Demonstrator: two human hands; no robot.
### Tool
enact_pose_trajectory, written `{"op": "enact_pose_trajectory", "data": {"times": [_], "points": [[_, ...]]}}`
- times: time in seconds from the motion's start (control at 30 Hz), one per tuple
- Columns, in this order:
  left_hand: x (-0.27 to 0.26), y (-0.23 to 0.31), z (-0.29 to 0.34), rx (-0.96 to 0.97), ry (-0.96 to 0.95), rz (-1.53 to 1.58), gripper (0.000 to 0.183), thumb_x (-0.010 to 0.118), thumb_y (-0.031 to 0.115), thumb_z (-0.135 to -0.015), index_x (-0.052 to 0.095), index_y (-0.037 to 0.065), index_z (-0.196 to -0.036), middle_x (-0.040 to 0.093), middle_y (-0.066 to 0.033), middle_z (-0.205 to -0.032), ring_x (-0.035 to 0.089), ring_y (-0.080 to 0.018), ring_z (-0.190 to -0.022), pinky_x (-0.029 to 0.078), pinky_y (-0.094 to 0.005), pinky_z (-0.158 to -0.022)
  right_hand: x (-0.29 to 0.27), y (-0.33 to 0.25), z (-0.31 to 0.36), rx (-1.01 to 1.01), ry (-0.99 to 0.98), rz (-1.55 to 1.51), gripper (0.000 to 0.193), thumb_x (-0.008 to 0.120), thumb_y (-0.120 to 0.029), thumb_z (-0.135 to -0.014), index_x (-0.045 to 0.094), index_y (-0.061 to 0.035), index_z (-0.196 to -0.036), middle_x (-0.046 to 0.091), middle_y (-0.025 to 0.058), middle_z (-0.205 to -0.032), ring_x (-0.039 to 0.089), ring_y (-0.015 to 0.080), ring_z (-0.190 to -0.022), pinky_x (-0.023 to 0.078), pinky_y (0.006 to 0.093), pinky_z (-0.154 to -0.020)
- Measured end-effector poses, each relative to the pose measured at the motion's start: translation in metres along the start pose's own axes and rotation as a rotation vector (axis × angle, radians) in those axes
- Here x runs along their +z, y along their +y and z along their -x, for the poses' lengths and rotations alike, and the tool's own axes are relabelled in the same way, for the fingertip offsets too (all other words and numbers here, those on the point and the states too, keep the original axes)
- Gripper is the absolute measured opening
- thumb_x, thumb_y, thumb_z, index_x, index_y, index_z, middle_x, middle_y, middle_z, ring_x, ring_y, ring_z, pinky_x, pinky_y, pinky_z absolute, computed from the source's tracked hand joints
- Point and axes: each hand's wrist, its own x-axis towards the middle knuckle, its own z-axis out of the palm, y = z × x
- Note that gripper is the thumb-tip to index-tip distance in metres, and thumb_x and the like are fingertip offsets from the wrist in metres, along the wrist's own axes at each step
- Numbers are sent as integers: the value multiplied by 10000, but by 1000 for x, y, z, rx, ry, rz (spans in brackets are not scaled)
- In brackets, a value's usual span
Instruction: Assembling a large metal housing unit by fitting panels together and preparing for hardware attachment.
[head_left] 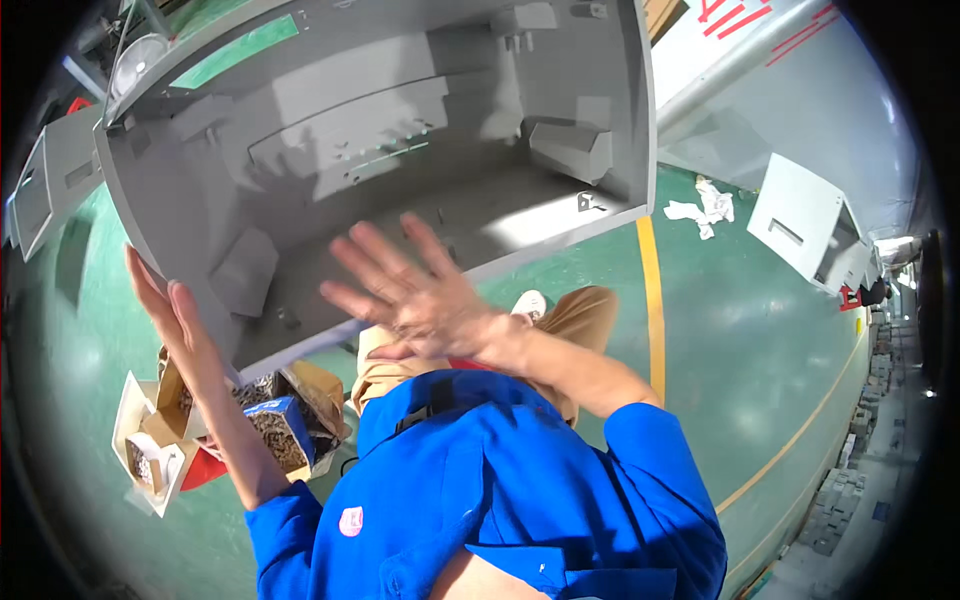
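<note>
A large grey sheet-metal cabinet (645,110) lies in front of me with its open side toward me. My right hand (405,290) is held above its near edge, fingers spread and nothing in them. At the near left corner my left hand (172,315) is raised with its fingers stretched out, holding nothing; whether it touches the cabinet's side I cannot tell. Shadows of hands fall on the cabinet's inner panel (350,130). Inside, a grey angled bracket (570,150) sits at the right and another grey bracket (245,270) at the left.
Opened cardboard boxes (150,440) and a blue-edged box of small metal fasteners (280,430) stand by my left forearm. Crumpled white paper (705,210) and a pale metal housing (800,220) lie on the green floor at right. A yellow line (652,310) crosses the floor.
</note>
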Motion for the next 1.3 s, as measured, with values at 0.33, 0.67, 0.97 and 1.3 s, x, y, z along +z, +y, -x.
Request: {"op": "enact_pose_trajectory", "data": {"times": [0.33,0.67,0.97,1.3], "points": [[-9,-42,27,-126,85,-230,507,426,162,-896,219,53,-1346,351,-166,-1314,395,-238,-1157,274,-324,-970,-15,100,68,395,329,369,709,273,-625,-820,311,-136,-1331,259,133,-1385,182,316,-1294,108,506,-1021],[-12,-86,11,-48,162,-635,549,330,362,-915,173,87,-1364,92,-219,-1405,142,-383,-1289,238,-470,-997,-2,144,94,728,631,-210,471,299,-264,-937,262,11,-1317,302,155,-1356,298,271,-1245,228,348,-1010],[59,-46,16,132,-183,-667,855,658,218,-679,171,90,-1370,21,-203,-1423,-46,-377,-1312,-47,-537,-1020,40,151,113,1044,688,-526,444,343,-273,-938,381,61,-1227,449,146,-1221,433,201,-1085,306,293,-927],[166,46,43,445,-559,-226,693,652,297,-679,385,40,-1265,179,-133,-1406,142,-303,-1310,88,-575,-1012,18,124,97,1030,653,-900,471,488,-224,-869,377,73,-1217,466,120,-1170,449,170,-1027,341,290,-881]]}}
